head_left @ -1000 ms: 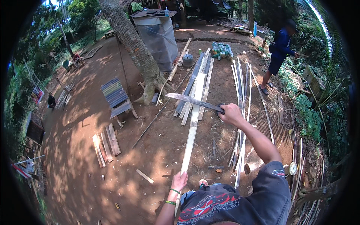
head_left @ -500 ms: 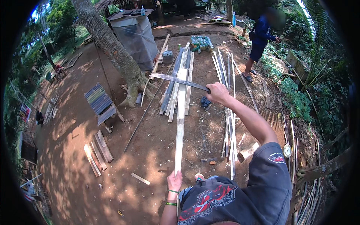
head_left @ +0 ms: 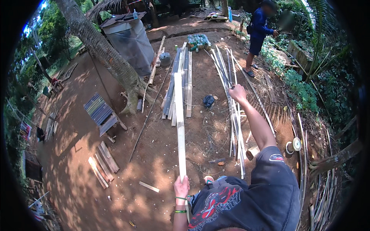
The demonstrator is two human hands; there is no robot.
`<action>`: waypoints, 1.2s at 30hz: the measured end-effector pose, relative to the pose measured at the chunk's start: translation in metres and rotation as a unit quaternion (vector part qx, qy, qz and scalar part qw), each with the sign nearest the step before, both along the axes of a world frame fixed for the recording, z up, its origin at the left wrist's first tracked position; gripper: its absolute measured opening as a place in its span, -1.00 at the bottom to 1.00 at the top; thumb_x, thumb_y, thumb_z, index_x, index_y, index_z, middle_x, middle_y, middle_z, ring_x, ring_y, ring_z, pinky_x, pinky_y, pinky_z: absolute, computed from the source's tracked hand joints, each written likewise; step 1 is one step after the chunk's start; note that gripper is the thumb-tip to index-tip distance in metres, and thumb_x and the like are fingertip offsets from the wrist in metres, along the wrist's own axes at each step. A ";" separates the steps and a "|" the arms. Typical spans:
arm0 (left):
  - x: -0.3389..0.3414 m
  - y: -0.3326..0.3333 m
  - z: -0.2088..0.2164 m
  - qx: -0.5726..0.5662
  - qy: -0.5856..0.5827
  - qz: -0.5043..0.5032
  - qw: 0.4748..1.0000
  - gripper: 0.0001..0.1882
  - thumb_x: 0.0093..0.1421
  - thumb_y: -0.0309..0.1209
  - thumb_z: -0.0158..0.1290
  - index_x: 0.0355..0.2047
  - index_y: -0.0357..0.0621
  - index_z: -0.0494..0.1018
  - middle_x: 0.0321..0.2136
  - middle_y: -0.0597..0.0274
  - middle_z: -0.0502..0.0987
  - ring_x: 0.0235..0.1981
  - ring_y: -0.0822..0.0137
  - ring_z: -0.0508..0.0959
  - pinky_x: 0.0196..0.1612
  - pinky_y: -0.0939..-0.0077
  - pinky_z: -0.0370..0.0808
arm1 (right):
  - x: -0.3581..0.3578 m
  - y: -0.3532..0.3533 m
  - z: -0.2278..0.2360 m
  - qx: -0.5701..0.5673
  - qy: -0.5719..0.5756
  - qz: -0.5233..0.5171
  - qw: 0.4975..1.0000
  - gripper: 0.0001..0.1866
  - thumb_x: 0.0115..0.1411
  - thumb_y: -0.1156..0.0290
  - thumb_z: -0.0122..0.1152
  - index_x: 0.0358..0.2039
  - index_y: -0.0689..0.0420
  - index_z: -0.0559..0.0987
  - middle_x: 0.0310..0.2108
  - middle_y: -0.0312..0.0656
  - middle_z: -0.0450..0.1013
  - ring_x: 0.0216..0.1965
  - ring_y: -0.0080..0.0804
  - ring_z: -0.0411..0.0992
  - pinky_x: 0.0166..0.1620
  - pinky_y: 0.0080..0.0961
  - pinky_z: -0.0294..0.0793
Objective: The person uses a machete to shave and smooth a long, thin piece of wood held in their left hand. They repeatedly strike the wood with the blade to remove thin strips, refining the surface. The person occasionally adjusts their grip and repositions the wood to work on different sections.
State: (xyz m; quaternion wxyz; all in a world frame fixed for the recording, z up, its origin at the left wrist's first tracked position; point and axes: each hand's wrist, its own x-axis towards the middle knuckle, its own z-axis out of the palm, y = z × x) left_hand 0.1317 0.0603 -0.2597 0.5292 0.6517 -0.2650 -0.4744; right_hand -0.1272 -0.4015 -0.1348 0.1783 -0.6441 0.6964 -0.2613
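Observation:
My left hand is closed around the lower end of a long, pale bamboo slat. The slat points away from me, its far end over a pile of strips on the ground. Off to the right, my outstretched right hand grips the handle of a machete. Its dark blade shows thin, nearly edge-on, pointing away and to the left above a bundle of bamboo strips. Blade and slat are apart.
Dark and pale slats lie ahead, with a black plastic bag nearby. A person in blue stands far right. At left are a leaning tree, a small slatted stand and short boards. A wire spool lies right.
My right hand has swung the machete rightward, off the slat it lay across, and turned the blade edge-on. My left hand keeps its grip on the slat. The view has shifted slightly.

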 end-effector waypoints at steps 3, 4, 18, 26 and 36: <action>0.010 0.001 -0.011 0.001 0.021 0.002 1.000 -0.73 0.39 -0.23 0.00 -0.37 -0.17 0.41 -0.71 0.43 0.33 -0.73 0.59 0.31 -0.67 0.64 0.26 | -0.027 0.060 -0.083 0.118 0.079 0.038 0.989 -0.59 -0.02 0.24 0.16 -0.25 0.26 0.66 -0.18 0.19 0.56 -0.08 0.09 0.54 0.03 -0.12 0.50; 0.013 0.001 -0.011 -0.002 0.027 0.006 1.000 -0.73 0.40 -0.23 -0.01 -0.37 -0.17 0.41 -0.71 0.43 0.32 -0.73 0.59 0.31 -0.67 0.64 0.26 | -0.049 0.081 -0.125 0.147 0.068 0.023 0.986 -0.59 -0.06 0.20 0.22 -0.34 0.31 0.67 -0.25 0.23 0.57 -0.13 0.08 0.57 -0.01 -0.16 0.53; 0.033 0.011 0.000 0.033 -0.036 0.036 0.998 -0.71 0.44 -0.23 -0.09 -0.33 -0.17 0.42 -0.71 0.41 0.34 -0.71 0.56 0.33 -0.63 0.63 0.26 | -0.283 0.472 -0.327 0.532 0.128 -0.205 0.811 -0.61 0.00 0.25 0.21 -0.30 0.34 0.65 -0.30 0.09 0.58 -0.20 -0.07 0.59 -0.15 -0.28 0.55; 0.025 0.016 0.020 0.052 -0.034 0.027 0.998 -0.68 0.45 -0.19 -0.13 -0.31 -0.17 0.42 -0.66 0.39 0.38 -0.68 0.54 0.38 -0.59 0.62 0.35 | -0.229 0.385 -0.385 0.480 0.055 -0.151 0.863 -0.52 0.01 0.24 0.20 -0.16 0.37 0.62 -0.08 0.22 0.53 0.03 0.12 0.49 0.09 -0.18 0.46; 0.033 0.038 0.063 0.050 -0.089 0.041 0.994 -0.67 0.43 -0.16 -0.11 -0.26 -0.19 0.43 -0.63 0.33 0.46 -0.63 0.52 0.45 -0.53 0.61 0.42 | 0.004 0.247 -0.291 0.252 -0.150 0.113 0.949 -0.68 0.07 0.23 0.28 -0.53 0.28 0.52 -0.69 -0.19 0.41 -0.61 -0.39 0.41 -0.49 -0.32 0.36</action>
